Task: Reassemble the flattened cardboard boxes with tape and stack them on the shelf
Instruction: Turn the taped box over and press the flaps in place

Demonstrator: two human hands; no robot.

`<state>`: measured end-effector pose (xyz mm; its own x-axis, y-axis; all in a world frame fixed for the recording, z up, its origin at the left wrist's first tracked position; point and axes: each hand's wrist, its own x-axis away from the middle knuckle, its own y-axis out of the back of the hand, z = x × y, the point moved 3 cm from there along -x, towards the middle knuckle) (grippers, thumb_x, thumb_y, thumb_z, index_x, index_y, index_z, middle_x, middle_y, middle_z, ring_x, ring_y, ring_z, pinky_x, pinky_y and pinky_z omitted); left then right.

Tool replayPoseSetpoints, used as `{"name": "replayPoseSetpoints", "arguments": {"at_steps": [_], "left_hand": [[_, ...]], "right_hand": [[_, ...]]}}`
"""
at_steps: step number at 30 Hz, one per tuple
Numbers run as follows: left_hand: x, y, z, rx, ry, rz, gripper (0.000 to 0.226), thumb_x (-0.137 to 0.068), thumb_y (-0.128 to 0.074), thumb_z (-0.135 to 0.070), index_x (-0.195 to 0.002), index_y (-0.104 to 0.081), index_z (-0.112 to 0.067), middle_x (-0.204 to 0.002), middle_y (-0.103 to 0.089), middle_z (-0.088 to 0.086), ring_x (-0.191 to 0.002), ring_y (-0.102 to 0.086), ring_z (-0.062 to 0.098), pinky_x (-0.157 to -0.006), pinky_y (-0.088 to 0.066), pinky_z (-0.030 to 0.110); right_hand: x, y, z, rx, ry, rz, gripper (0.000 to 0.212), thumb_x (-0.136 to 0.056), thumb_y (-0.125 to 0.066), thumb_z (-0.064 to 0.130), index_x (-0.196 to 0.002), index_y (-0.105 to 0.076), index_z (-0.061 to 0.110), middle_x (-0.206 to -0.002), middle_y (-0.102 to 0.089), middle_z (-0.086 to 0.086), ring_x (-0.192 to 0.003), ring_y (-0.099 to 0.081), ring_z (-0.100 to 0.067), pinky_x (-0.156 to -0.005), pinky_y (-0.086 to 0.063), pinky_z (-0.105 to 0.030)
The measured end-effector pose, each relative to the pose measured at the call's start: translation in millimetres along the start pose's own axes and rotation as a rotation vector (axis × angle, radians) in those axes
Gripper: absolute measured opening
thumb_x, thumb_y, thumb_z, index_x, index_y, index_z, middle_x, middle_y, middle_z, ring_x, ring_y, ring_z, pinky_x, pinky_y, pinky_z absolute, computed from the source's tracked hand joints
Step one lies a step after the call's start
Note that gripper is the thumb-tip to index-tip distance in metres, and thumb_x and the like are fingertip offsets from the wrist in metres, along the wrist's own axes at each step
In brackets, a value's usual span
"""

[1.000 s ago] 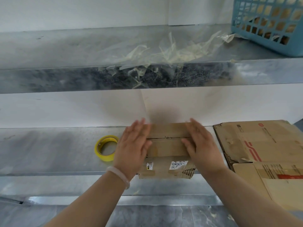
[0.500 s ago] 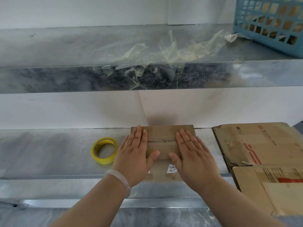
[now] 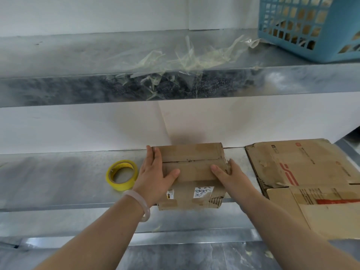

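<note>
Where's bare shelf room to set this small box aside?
Bare metal left of the tape roll on the lower shelf, and the upper shelf left of the tape scraps. Crowded right of the small box: flattened cardboard below, blue basket above.

Left hand, right hand clasp cardboard box on shelf; yellow tape roll left, flattened cardboard right.

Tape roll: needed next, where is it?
Head view: the yellow tape roll lies on the lower shelf, just left of the left hand gripping the small box.
</note>
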<state>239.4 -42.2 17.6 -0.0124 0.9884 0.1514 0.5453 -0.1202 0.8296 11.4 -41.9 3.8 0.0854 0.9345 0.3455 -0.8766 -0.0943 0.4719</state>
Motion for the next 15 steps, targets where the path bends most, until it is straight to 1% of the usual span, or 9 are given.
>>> {"name": "replayPoseSetpoints", "arguments": {"at_steps": [2,4,5,7,9,10,12,14,15], "left_hand": [[9,-1,-2,0.016,-0.027,-0.035,0.087,-0.091,-0.049,-0.055,-0.153,0.004,-0.025,-0.158,0.021,0.000,-0.148,0.002,0.023,-0.117,-0.005,0.029],[18,5,-1,0.042,-0.043,-0.097,0.084,-0.086,-0.054,-0.058,-0.152,-0.005,-0.036,-0.160,0.008,-0.001,-0.147,-0.004,0.023,-0.117,-0.009,0.032],[23,11,0,0.043,-0.041,-0.140,0.083,-0.082,-0.055,-0.063,-0.150,-0.012,-0.041,-0.159,-0.002,0.000,-0.145,-0.009,0.022,-0.117,-0.012,0.033],[32,29,1,-0.003,-0.061,-0.244,0.084,-0.069,-0.046,-0.077,-0.145,-0.026,-0.047,-0.153,-0.018,0.000,-0.141,-0.017,0.021,-0.115,-0.016,0.035],[40,50,-3,-0.088,-0.153,-0.289,0.085,-0.066,-0.041,-0.081,-0.143,-0.030,-0.046,-0.150,-0.023,-0.007,-0.139,-0.019,0.017,-0.115,-0.018,0.037],[43,59,-7,-0.138,-0.215,-0.264,0.083,-0.069,-0.045,-0.080,-0.143,-0.029,-0.045,-0.149,-0.026,-0.011,-0.138,-0.021,0.015,-0.115,-0.020,0.037],[50,73,-16,-0.168,-0.312,-0.128,0.080,-0.071,-0.058,-0.073,-0.140,-0.025,-0.050,-0.141,-0.038,-0.019,-0.128,-0.036,0.007,-0.107,-0.032,0.028],[55,78,-22,-0.072,-0.356,0.019,0.085,-0.068,-0.073,-0.061,-0.134,-0.018,-0.062,-0.130,-0.043,-0.030,-0.113,-0.045,-0.004,-0.090,-0.037,0.014],[58,78,-23,-0.018,-0.375,0.030,0.091,-0.066,-0.078,-0.056,-0.130,-0.015,-0.067,-0.127,-0.042,-0.034,-0.109,-0.045,-0.009,-0.084,-0.037,0.009]], "right_hand": [[10,-6,-10,-0.045,-0.016,-0.037,0.070,-0.084,-0.056,0.065,-0.136,-0.048,0.019,-0.113,-0.064,0.008,-0.103,-0.061,-0.013,-0.095,-0.050,-0.036],[21,-8,-7,-0.048,0.041,-0.082,0.042,-0.095,-0.052,0.050,-0.124,-0.056,0.020,-0.095,-0.061,0.016,-0.089,-0.058,-0.002,-0.083,-0.049,-0.026],[27,-7,-2,-0.062,0.082,-0.099,0.036,-0.097,-0.050,0.045,-0.124,-0.057,0.022,-0.094,-0.060,0.020,-0.087,-0.055,0.002,-0.078,-0.046,-0.021],[39,-2,11,-0.093,0.163,-0.118,0.037,-0.098,-0.048,0.042,-0.130,-0.055,0.025,-0.099,-0.060,0.022,-0.092,-0.056,0.003,-0.077,-0.043,-0.016],[53,4,26,-0.116,0.255,-0.144,0.042,-0.096,-0.050,0.043,-0.136,-0.053,0.029,-0.112,-0.063,0.018,-0.106,-0.058,-0.003,-0.085,-0.046,-0.017],[59,7,33,-0.099,0.307,-0.152,0.046,-0.095,-0.051,0.045,-0.138,-0.051,0.032,-0.122,-0.061,0.017,-0.115,-0.056,-0.005,-0.093,-0.047,-0.020],[72,15,52,0.000,0.444,-0.157,0.055,-0.092,-0.054,0.047,-0.144,-0.044,0.034,-0.142,-0.045,0.021,-0.131,-0.042,-0.001,-0.109,-0.037,-0.025],[82,21,71,0.149,0.609,-0.127,0.058,-0.091,-0.055,0.050,-0.145,-0.041,0.036,-0.148,-0.033,0.027,-0.135,-0.031,0.008,-0.112,-0.029,-0.021],[84,22,77,0.236,0.677,-0.105,0.059,-0.091,-0.053,0.055,-0.146,-0.039,0.037,-0.149,-0.030,0.029,-0.135,-0.027,0.010,-0.113,-0.025,-0.018]]}}
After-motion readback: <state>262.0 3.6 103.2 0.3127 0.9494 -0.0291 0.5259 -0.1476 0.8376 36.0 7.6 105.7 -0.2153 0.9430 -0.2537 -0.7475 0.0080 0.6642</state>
